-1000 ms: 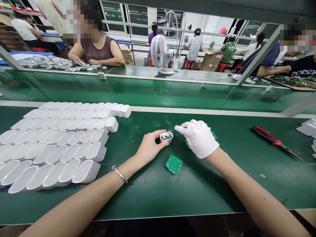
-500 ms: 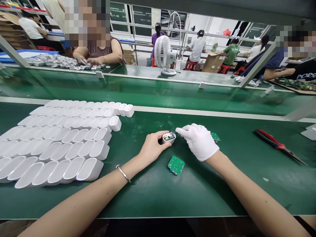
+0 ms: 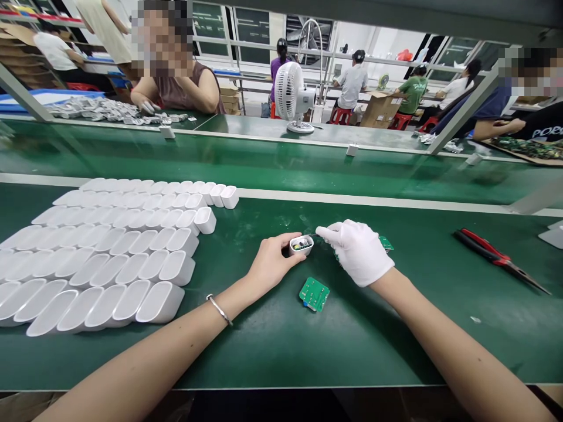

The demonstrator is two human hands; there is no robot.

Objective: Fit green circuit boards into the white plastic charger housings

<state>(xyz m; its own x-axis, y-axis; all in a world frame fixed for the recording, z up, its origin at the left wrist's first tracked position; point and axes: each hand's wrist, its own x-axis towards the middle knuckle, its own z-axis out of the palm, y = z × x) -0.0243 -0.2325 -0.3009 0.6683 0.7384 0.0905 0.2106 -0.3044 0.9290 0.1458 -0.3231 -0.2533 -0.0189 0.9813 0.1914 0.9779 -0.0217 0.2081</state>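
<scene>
Housing (image 3: 309,251), centre of frame, is gripped by left hand (image 3: 273,258), components (image 3: 300,244) visible inside. Right hand (image 3: 358,252), gloved, pinches thin tool (image 3: 314,235) at the housing's rim. Board (image 3: 314,294) lies lower centre of frame.

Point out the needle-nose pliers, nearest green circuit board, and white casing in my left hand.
Needle-nose pliers (image 3: 504,260): head view, near the pivot.
Green circuit board (image 3: 314,294): head view, middle of upper face.
White casing (image 3: 307,252): head view, front outer wall.

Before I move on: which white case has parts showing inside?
The white case held in the left hand: yellow and dark parts show through its open top. The other white cases, in rows at picture left, show only white.
</scene>
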